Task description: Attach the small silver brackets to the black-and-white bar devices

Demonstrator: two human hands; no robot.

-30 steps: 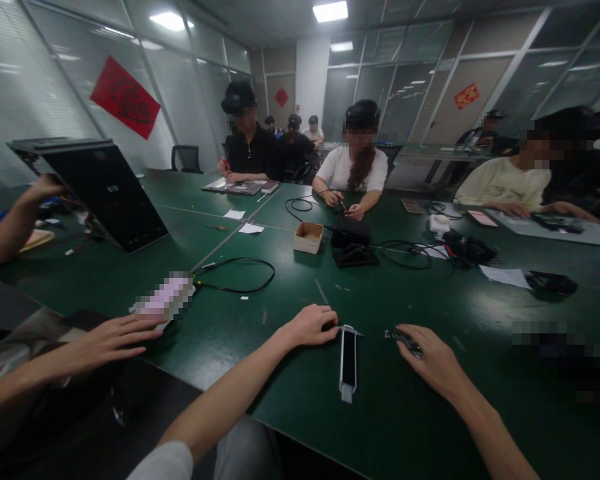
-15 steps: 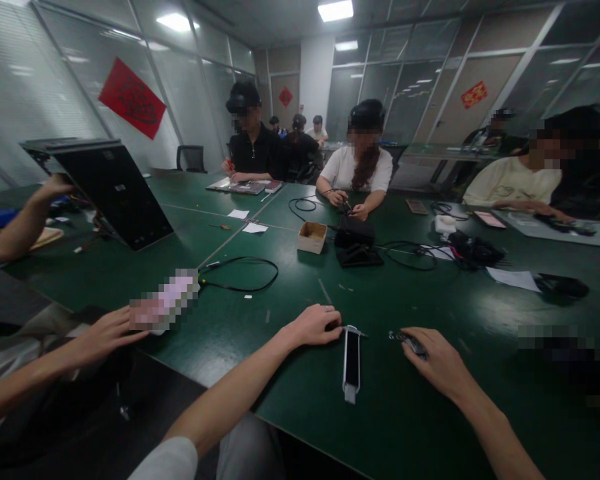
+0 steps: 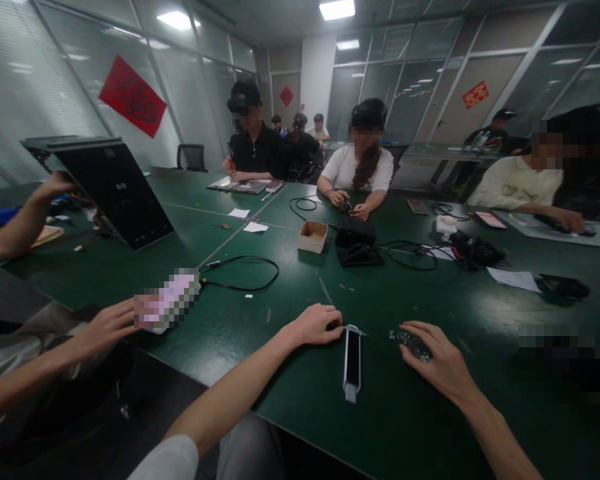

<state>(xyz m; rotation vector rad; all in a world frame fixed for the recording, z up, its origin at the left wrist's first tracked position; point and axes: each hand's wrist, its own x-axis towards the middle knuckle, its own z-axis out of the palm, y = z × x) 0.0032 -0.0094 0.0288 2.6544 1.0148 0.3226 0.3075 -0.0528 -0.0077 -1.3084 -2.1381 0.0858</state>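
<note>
A narrow black device with a white frame point(image 3: 352, 361) lies lengthwise on the green table point(image 3: 300, 400) in front of me. My left hand point(image 3: 314, 324) rests on the table just left of its far end, fingers curled together on a small dark thing I cannot make out. My right hand point(image 3: 436, 361) lies to the right, fingers bent over a small dark metal part point(image 3: 405, 339) on the table.
A person's hand point(image 3: 105, 329) at the left touches a pinkish blurred object point(image 3: 167, 300). Beyond lie a black cable loop point(image 3: 245, 273), a small cardboard box point(image 3: 313, 236), black gear point(image 3: 357, 241) and a propped black laptop point(image 3: 110, 190). Several people sit around the table.
My hands have hardly moved; my right hand's fingers have shifted slightly over the small part. The neighbour's hand at the left has drawn back towards the pinkish object.
</note>
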